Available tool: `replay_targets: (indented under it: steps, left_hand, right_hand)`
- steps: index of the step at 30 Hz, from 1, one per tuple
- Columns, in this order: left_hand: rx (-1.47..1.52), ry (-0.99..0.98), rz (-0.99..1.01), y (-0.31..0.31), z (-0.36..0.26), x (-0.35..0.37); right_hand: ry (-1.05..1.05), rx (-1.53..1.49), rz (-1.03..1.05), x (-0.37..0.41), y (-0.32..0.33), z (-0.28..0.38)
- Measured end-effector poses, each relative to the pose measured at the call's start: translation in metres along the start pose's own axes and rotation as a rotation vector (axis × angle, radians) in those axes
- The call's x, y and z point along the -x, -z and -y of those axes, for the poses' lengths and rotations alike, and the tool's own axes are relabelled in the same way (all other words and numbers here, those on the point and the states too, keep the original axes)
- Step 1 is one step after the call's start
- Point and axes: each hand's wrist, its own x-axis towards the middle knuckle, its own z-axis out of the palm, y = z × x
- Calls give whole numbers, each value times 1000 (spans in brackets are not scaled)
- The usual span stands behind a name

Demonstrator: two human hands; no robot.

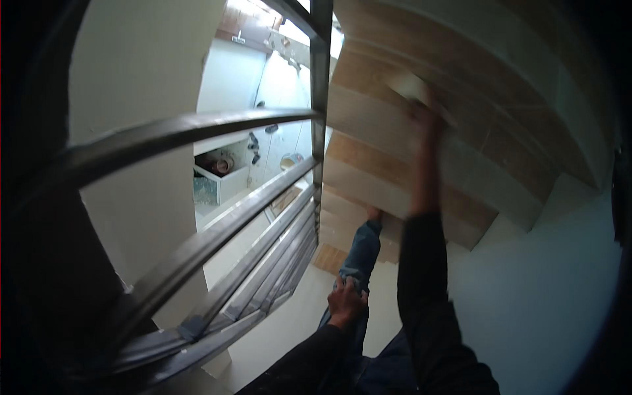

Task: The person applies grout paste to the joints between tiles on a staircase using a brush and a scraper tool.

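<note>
My right hand is stretched out over the wooden-looking steps, closed and smeared by motion. A pale, whitish object shows at its fingers, against the step surface; blur hides what kind of thing it is. My left hand rests on the knee of my blue jeans, its fingers spread over the cloth and nothing seen in them. Part of a bare foot shows on a lower step beyond the jeans leg.
A metal railing with several bars runs along the left side of the stairs. Below, through the bars, a white open box with things inside and a bucket stand on the floor. A pale wall borders the right.
</note>
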Motion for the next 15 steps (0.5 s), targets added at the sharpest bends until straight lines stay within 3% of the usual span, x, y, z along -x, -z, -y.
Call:
replay_targets:
  steps: [2, 3, 4, 6, 9, 11, 13, 14, 15]
  left_hand:
    - [-11, -12, -1, -1, -1, 2]
    - [-14, -9, -5, -1, -1, 1]
    - [-16, -2, 0, -1, 1, -1]
    - [-8, -22, -36, -5, 2, 1]
    - [-19, -13, -18, -6, 5, 0]
    - [-2, -2, -6, -9, 8, 3]
    - [8, -1, -18, -12, 8, 1]
    - [12, -6, -15, -20, 11, 3]
    - [16, -12, 2, -21, 11, 4]
  right_hand:
    - [-300, -614, 116, -12, -95, 64]
    - [-111, -497, 129, -14, -113, 87]
    - [-119, -498, 133, -11, -104, 96]
    - [-134, -782, 27, 8, -65, 116]
    - [-178, -385, -116, 47, 63, 89]
    - [-308, -349, -212, 54, 109, 68]
    - [-337, -101, -76, 57, 84, 46]
    - [-180, 273, 163, 54, 51, 28]
    - [-83, -1, 224, 57, 16, 27]
